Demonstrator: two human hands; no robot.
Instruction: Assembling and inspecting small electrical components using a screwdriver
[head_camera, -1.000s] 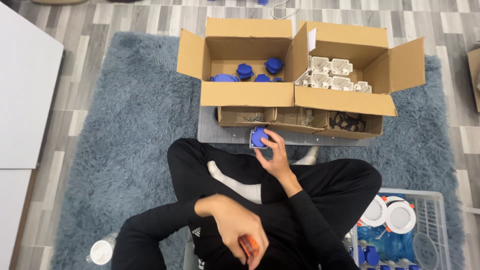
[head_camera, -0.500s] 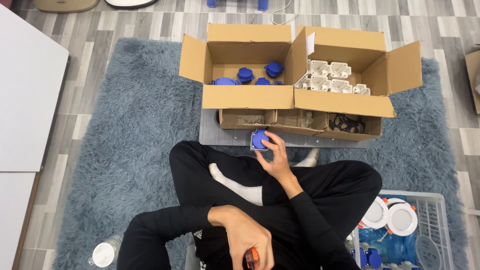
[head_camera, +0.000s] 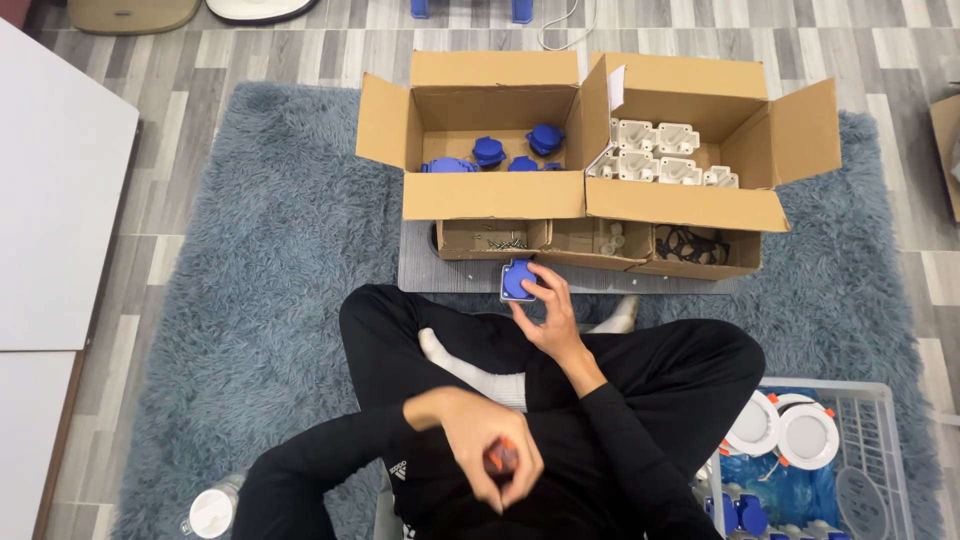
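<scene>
I sit cross-legged on a grey-blue shaggy rug (head_camera: 250, 280). My right hand (head_camera: 548, 312) reaches forward and grips a blue round-faced plastic part (head_camera: 516, 280) resting on the edge of a grey board (head_camera: 420, 270) in front of the boxes. My left hand (head_camera: 478, 448) is held close to my chest, its fingers closed around a small orange-tipped tool (head_camera: 500, 458), mostly hidden by the fingers. Just beyond the blue part stands a low cardboard tray (head_camera: 600, 245) with compartments of small hardware.
Two open cardboard boxes stand ahead: the left one (head_camera: 490, 195) holds blue parts, the right one (head_camera: 690, 205) white parts. A white wire basket (head_camera: 880, 440) with round white lamps and blue parts is at my right. A white cup (head_camera: 212, 512) sits lower left; a white tabletop (head_camera: 50, 200) is left.
My left hand with the orange-tipped tool has shifted slightly upward. My right hand stays on the blue part at the same place.
</scene>
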